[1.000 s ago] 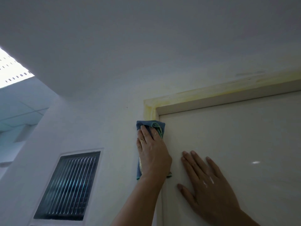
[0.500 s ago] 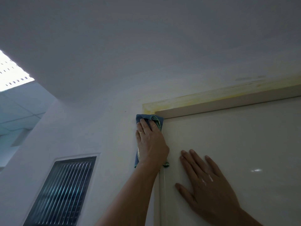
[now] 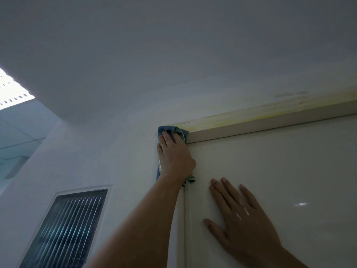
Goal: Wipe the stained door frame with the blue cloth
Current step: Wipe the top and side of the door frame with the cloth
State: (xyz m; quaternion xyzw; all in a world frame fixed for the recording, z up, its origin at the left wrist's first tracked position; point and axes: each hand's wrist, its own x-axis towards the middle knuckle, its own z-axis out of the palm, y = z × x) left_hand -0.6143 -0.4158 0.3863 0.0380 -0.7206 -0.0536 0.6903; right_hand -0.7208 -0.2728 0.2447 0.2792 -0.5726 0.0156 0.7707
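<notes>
Left hand [image 3: 174,157] pressing crumpled blue cloth [image 3: 166,130], frame corner [image 3: 195,125]

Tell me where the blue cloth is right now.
In the head view, the blue cloth sits left of centre, pressed by the left hand against the door frame's top-left corner.

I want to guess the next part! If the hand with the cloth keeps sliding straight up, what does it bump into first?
Probably the yellow-stained top of the door frame; the left hand and blue cloth are already at its corner.
</notes>
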